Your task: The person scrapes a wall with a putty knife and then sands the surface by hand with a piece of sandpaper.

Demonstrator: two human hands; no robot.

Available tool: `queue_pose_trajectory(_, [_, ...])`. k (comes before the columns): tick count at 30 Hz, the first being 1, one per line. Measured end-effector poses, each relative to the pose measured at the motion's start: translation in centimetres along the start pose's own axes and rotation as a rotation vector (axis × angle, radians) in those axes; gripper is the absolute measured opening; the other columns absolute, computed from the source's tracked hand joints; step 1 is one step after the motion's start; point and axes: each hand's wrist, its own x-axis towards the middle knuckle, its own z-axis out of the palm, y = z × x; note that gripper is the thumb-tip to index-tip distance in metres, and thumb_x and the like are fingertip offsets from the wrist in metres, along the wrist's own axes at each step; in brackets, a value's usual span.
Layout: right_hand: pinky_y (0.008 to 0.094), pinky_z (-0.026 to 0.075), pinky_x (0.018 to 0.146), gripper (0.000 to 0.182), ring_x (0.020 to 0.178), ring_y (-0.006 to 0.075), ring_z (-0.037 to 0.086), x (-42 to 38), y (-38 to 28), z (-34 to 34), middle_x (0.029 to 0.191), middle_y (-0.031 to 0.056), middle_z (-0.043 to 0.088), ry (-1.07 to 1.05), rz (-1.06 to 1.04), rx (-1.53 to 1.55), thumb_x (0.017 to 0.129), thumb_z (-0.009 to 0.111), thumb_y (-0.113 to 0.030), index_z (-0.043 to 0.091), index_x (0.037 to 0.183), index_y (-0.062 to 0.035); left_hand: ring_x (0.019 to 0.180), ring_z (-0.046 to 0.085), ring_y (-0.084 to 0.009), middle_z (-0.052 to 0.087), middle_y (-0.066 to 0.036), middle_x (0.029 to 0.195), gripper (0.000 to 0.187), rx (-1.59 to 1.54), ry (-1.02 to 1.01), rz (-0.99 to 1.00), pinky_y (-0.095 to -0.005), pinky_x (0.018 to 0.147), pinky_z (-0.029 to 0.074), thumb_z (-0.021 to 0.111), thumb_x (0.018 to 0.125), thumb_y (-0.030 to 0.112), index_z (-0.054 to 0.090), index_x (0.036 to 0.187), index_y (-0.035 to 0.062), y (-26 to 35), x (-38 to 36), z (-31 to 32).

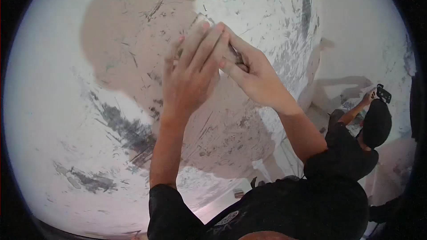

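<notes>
Both of my hands are raised against a large white surface (178, 0) covered with grey smears and scratches. My left hand (192, 60) lies with its fingers stretched out and slightly spread, its fingertips beside those of the other hand. My right hand (253, 73) has its thumb and fingers closed around a small, flat, greyish object (234, 56). The fingers cover most of this object, so I cannot make out what it is. A pale edge shows just beyond the fingertips.
A co-worker in dark clothing and a dark cap (377, 124) is at the right, one hand (371, 95) raised near a black device (383, 93). Another pale wall (351, 22) stands at the right. A small box-like item (239, 193) is low down.
</notes>
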Motion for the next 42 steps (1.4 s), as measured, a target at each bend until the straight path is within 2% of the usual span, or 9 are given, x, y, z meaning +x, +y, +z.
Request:
queue_pose_trajectory(1, [0.0267,0.051,0.084,0.064,0.1,0.0139,0.061,1.1,0.8,0.2,0.131,0.0169,0.061,-0.01,-0.037,0.012,0.099,0.058,-0.011,0.032,0.156,-0.0015,0.136,0.05,-0.0119,0.058,0.007,0.144,0.05,0.03,0.021,0.0,-0.0378,0.116,0.029,0.06,0.088,0.018,0.06,0.138,0.0219,-0.7,0.3,1.2])
queue_pose_trajectory(2, [0.0278,0.052,0.087,0.064,0.102,0.0156,0.061,2.3,1.5,0.1,0.134,0.0198,0.059,-0.024,-0.06,-0.02,0.097,0.059,-0.01,0.034,0.155,0.0003,0.136,0.051,-0.0125,0.058,0.007,0.144,0.048,0.061,0.043,-0.003,-0.0364,0.115,0.031,0.061,0.09,0.02,0.06,0.139,0.0214,-1.2,0.4,2.1])
queue_pose_trajectory(9, [0.0305,0.054,0.089,0.063,0.1,0.0252,0.065,5.4,3.2,-0.4,0.139,0.0268,0.053,0.004,-0.166,-0.042,0.094,0.062,-0.007,0.037,0.15,0.0074,0.132,0.054,-0.0119,0.06,0.009,0.142,0.045,0.129,0.083,-0.044,-0.0316,0.099,0.042,0.061,0.089,0.022,0.064,0.134,0.0204,-2.5,2.2,3.8])
queue_pose_trajectory(15, [0.0399,0.053,0.076,0.064,0.085,0.0361,0.066,5.0,3.6,-2.0,0.102,0.0258,0.067,-0.106,-0.091,-0.158,0.093,0.066,-0.013,0.039,0.147,0.0098,0.126,0.059,-0.0119,0.065,0.012,0.136,0.04,0.242,0.046,-0.06,-0.0268,0.082,0.037,0.057,0.092,0.03,0.07,0.128,0.0227,-1.5,2.7,4.2])
queue_pose_trajectory(18, [0.0408,0.049,0.072,0.063,0.073,0.0354,0.062,5.2,5.6,-1.4,0.082,0.0187,0.067,0.133,-0.393,-0.314,0.094,0.067,-0.021,0.043,0.145,0.0094,0.124,0.06,-0.0093,0.067,0.014,0.133,0.037,0.289,0.046,-0.063,-0.0259,0.081,0.035,0.054,0.094,0.034,0.072,0.125,0.0245,-1.2,2.9,4.3])
queue_pose_trajectory(23, [0.0356,0.044,0.067,0.061,0.064,0.0259,0.062,5.4,5.8,-1.9,0.077,0.0136,0.067,0.143,-0.474,-0.535,0.095,0.066,-0.029,0.049,0.141,0.0082,0.121,0.06,-0.0051,0.069,0.016,0.128,0.034,0.332,0.061,-0.047,-0.0251,0.079,0.031,0.053,0.096,0.037,0.075,0.12,0.0276,-1.6,3.2,4.7])
queue_pose_trajectory(29, [0.0332,0.04,0.062,0.063,0.054,0.0215,0.056,5.6,6.7,-1.7,0.065,0.0061,0.064,0.14,-0.488,-0.496,0.094,0.067,-0.033,0.05,0.14,0.0067,0.119,0.06,-0.006,0.07,0.018,0.125,0.033,0.343,0.049,-0.066,-0.0269,0.081,0.03,0.053,0.095,0.04,0.077,0.115,0.0281,-1.6,3.3,4.8])
queue_pose_trajectory(32, [0.0309,0.041,0.061,0.067,0.053,0.0222,0.054,5.4,5.9,-2.3,0.074,0.0119,0.068,0.145,-0.495,-0.554,0.086,0.075,-0.028,0.054,0.137,0.0106,0.12,0.06,-0.0064,0.07,0.018,0.124,0.034,0.279,0.057,-0.103,-0.0273,0.083,0.029,0.053,0.095,0.042,0.077,0.115,0.0285,-1.0,3.5,4.9])
queue_pose_trajectory(42, [0.0326,0.041,0.061,0.066,0.053,0.0235,0.054,6.4,5.6,-2.0,0.069,0.0123,0.065,0.13,-0.455,-0.551,0.087,0.075,-0.029,0.055,0.135,0.0113,0.121,0.058,-0.0082,0.068,0.017,0.127,0.033,0.3,0.074,-0.148,-0.0291,0.088,0.028,0.056,0.094,0.04,0.076,0.117,0.0279,-1.4,4.6,5.4])
